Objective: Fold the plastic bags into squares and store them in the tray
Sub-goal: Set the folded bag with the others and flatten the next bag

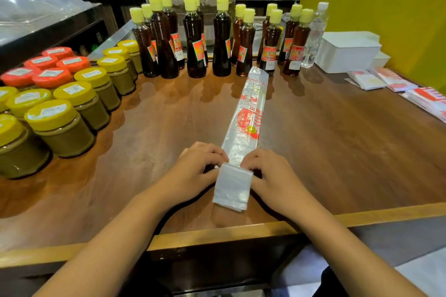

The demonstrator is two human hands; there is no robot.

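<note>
One plastic bag [246, 113] lies on the wooden counter [337, 152] as a long narrow strip; its near end is turned over into one square flap. Left hand [198, 164] and right hand [268, 171] pinch that flap's far edge from either side, fingers curled. Most of the strip remains unfolded. Flat bags [395, 84] wait at right beside the white tray [347, 53], holding no visible squares. Judged early.

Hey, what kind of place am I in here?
Probably a small food shop counter: labelled sauce bottles and yellow-lidded jars stand in rows on the wooden counter, with packaged goods on shelves behind.
</note>
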